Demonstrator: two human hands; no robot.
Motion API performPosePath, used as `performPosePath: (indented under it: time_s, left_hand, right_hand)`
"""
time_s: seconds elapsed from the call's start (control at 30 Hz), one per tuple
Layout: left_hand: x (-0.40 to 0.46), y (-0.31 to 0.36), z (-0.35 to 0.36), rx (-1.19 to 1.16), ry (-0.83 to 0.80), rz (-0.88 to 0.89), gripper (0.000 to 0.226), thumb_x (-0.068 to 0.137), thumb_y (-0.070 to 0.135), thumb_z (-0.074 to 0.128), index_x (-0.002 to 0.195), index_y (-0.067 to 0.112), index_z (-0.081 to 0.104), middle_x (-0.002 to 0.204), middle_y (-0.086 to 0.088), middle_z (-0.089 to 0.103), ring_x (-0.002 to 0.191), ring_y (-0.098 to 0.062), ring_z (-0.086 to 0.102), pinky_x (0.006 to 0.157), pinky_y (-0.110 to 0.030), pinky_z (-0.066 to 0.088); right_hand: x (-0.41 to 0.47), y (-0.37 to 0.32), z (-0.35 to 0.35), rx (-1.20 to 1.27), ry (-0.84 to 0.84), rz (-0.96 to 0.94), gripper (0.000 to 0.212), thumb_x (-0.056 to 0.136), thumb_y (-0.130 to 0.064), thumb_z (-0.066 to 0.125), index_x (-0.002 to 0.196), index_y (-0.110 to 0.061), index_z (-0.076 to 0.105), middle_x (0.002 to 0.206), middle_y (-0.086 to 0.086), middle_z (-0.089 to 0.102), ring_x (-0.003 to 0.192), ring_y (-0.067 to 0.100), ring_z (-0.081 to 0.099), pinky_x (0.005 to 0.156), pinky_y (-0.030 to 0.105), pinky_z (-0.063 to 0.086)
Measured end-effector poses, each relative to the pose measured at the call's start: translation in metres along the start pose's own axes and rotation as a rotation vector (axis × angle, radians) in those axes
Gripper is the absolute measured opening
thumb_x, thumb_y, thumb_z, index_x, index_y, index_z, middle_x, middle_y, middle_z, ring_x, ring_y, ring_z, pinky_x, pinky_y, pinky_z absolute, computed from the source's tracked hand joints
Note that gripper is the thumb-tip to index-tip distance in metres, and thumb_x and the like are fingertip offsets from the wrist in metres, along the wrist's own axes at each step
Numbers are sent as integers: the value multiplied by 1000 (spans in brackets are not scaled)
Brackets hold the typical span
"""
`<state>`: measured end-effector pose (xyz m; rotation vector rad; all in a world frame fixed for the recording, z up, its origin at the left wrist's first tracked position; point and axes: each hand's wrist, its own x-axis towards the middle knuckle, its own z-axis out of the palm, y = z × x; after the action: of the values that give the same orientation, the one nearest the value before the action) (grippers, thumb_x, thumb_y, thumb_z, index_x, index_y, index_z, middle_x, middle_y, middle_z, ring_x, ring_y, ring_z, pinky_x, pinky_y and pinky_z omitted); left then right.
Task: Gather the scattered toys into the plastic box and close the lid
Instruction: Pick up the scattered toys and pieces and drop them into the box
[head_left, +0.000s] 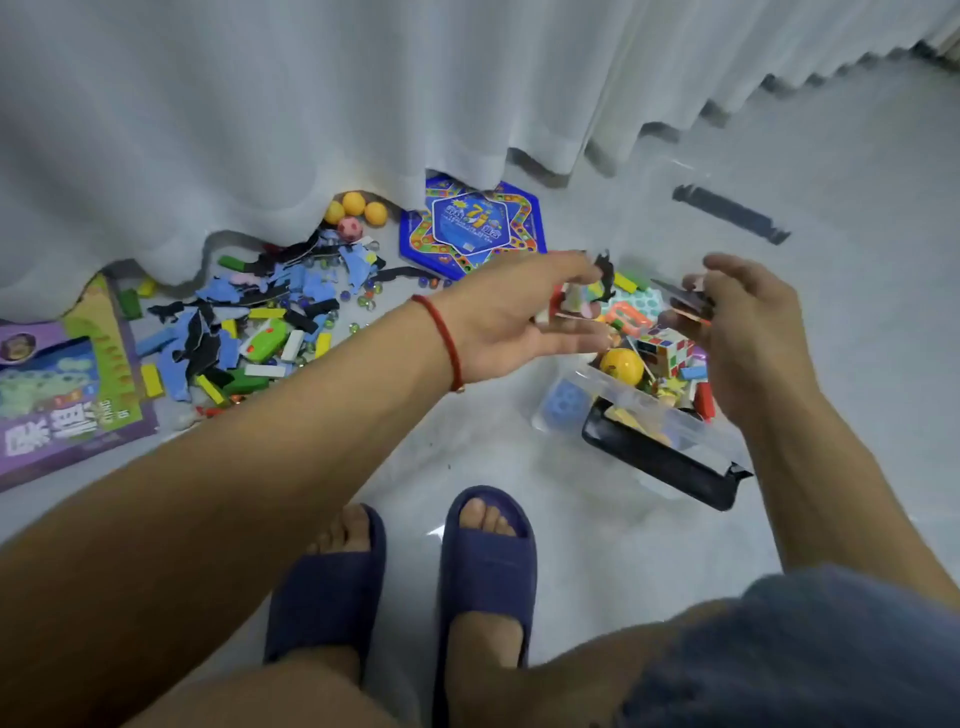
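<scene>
Two hands hung over the clear plastic box at the right of centre. The left hand had its fingers spread and nearly straight, and a few small toy pieces blurred just past its fingertips; whether it touched them I cannot tell. A red cord bracelet circled that wrist. The right hand curled its fingers loosely around some dark flat pieces at its fingertips. Below both hands, the box held a yellow ball, a puzzle cube, a blue block and other small toys, with a black latch on its near end. At left of centre a heap of scattered toys lay on the pale floor: blue and black foam shapes, coloured blocks and marbles. Orange balls sat at the edge of the white curtain, beside a blue hexagonal game board. A purple game box lay at the far left. Navy slippers stood at lower centre.
</scene>
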<state>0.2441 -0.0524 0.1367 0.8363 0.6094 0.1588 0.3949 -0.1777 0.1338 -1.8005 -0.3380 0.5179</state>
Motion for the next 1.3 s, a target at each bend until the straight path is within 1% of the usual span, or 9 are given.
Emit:
performPosePath:
  time_s: [0.17,0.27,0.4,0.6,0.67,0.77,0.97,1.17,1.3]
  left_hand:
    - [21,23,61,318,-62,-47,7,92,9,55,88,14,52,111,-10,39,109,-31,49,101,-46,49]
    - [25,15,46,461,92,113,11,89,4,54,84,13,52,86,-7,48,84,-25,52,80,-38,56]
    - [4,-20,-31,407,369,155,15,90,0,53,91,15,59,88,-13,53,73,-22,51,62,-31,52]
    - [-59,-99,-180,578,828,-19,13,88,7,56,89,18,64,97,-10,65,82,-24,61,74,-37,58]
    - [-80,-118,-214,657,927,-83,14,86,8,58,92,20,63,103,-8,65,91,-23,61,83,-37,55]
    - [-98,-138,-244,821,1018,-129,19,82,7,60,97,17,60,96,-3,63,88,-21,57,78,-30,46]
    - [-74,-155,-263,1013,932,33,27,81,10,70,103,20,57,99,1,56,84,-13,52,69,-18,43]
    - [-26,-156,-275,1551,654,190,51,80,1,67,127,18,56,137,-7,45,122,-27,43,101,-38,44]
    - [-6,-146,-293,1916,391,272,55,80,-6,60,132,10,53,138,-13,50,119,-35,46,92,-50,49]
  right_hand:
    - [16,-3,-40,181,63,260,43,99,-20,50,138,-2,48,143,21,48,106,32,61,96,51,54]
    - [-4,-11,-28,153,18,188,32,95,-20,52,117,-2,65,128,23,60,94,29,65,93,46,55]
    - [-33,-7,19,56,-314,48,22,96,-13,56,108,1,68,101,21,72,80,28,69,78,42,59]
    - [-36,63,128,-599,-808,-142,15,95,-23,57,105,-21,68,99,0,72,86,19,70,80,38,60]
    - [-26,97,161,-891,-871,-294,25,94,-26,58,118,-23,64,114,1,67,97,19,64,88,34,53]
    - [-10,143,202,-1164,-852,-408,47,93,-23,58,138,-20,47,134,9,52,116,28,53,95,39,48]
    - [45,185,257,-1121,-701,-477,62,90,-10,60,146,-18,37,157,9,30,136,35,34,104,52,43]
    - [57,206,252,-1202,-563,-637,41,90,-35,65,120,-8,54,118,14,56,104,34,52,82,47,49]
    - [46,212,233,-1043,-613,-430,44,88,-34,69,117,-5,51,115,16,54,93,36,58,82,49,51]
